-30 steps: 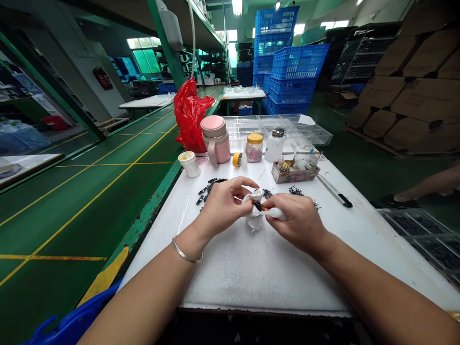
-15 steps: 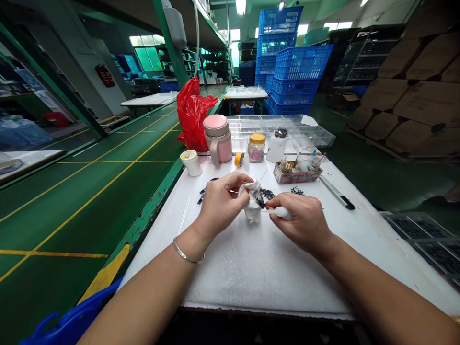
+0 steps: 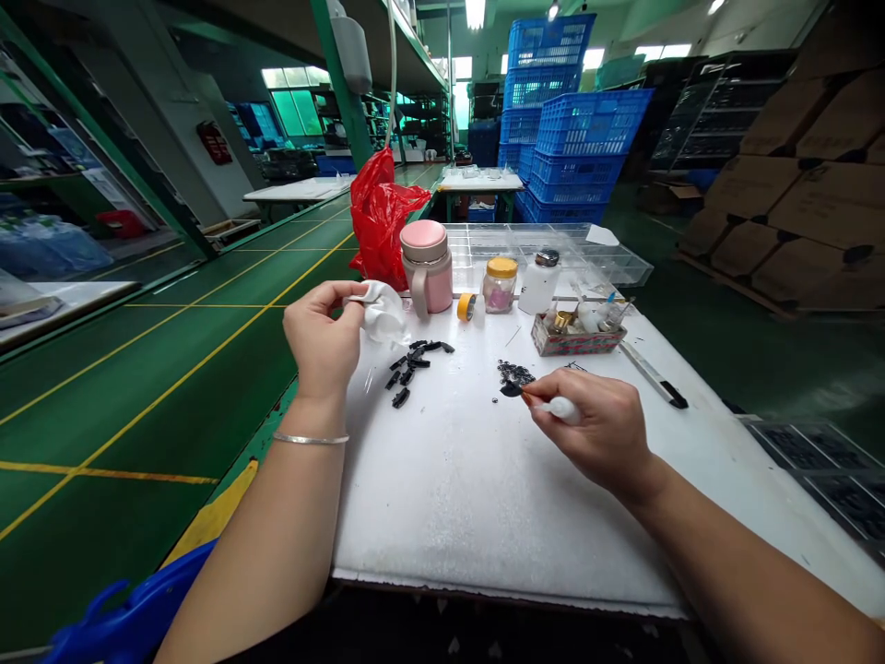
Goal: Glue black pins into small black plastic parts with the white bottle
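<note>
My left hand (image 3: 324, 337) is raised over the left side of the table, its fingers closed on a crumpled white cloth (image 3: 384, 314). Just below the cloth lies a loose group of small black plastic pieces (image 3: 407, 364). Over the middle right, my right hand (image 3: 595, 420) pinches a small black piece (image 3: 512, 390) at its fingertips. That same hand also grips a small white squeeze bottle (image 3: 563, 409), whose nozzle points left. Right behind the black piece is a pile of tiny dark rings (image 3: 513, 371) on the white tabletop (image 3: 449, 498).
At the back stand a pink mug (image 3: 427, 267), yellow tape roll (image 3: 466, 307), yellow-lidded jar (image 3: 500, 284), and white bottle (image 3: 539, 281). To the right are a small box of bottles (image 3: 577, 341) and a utility knife (image 3: 654, 373). A red bag (image 3: 380, 221) hangs behind.
My left hand has moved left with the cloth, away from my right hand, uncovering the black pieces. The right hand has stayed nearly in place, still holding the bottle and black piece.
</note>
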`<move>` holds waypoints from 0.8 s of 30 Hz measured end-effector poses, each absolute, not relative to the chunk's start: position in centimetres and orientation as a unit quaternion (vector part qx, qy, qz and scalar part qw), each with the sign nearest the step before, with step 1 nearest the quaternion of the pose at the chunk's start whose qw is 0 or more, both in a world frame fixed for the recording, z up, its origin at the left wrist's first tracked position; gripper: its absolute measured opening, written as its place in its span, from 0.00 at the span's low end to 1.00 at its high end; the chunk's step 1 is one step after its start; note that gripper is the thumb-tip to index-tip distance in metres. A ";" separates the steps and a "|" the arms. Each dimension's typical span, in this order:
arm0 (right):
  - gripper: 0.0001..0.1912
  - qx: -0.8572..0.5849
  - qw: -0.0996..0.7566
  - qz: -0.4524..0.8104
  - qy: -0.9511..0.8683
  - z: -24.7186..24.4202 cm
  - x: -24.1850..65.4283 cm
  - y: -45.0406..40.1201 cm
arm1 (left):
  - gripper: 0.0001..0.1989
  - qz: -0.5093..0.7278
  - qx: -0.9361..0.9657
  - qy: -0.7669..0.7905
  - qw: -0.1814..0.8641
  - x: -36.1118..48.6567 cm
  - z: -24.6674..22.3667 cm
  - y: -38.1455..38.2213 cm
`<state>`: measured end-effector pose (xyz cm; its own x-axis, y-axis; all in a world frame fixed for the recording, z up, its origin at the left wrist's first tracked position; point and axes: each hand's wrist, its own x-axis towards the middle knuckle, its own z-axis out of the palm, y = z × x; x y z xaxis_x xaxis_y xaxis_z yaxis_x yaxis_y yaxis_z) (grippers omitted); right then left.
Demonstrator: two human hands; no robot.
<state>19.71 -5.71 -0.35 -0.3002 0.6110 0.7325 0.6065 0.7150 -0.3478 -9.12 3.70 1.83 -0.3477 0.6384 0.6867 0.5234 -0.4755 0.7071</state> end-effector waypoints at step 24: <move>0.05 -0.421 0.481 0.094 -0.763 -0.4 19.6 -5.1 | 0.17 0.385 0.599 0.304 0.633 -0.2 0.1 -1.3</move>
